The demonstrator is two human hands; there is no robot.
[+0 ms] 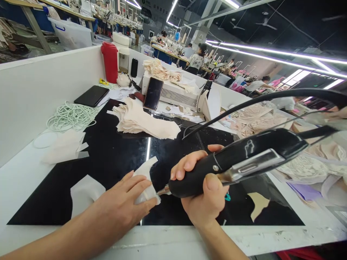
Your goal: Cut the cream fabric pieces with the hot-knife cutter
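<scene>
My right hand point(202, 187) is wrapped round a black hand-held cutting tool point(238, 162) with a metal lever and a cable running off to the right. Its metal tip meets the edge of a small white fabric piece point(146, 180). My left hand point(121, 206) lies flat on that piece with fingers spread, pressing it onto the black glossy work surface point(116, 155).
A stack of cream fabric pieces point(143, 121) lies further back, with a phone point(153, 93) leaning on a white machine point(176, 94). White cord point(70, 116), a black tablet point(91, 95), a red container point(110, 61) and lace fabric point(255, 122) are around. People work at distant tables.
</scene>
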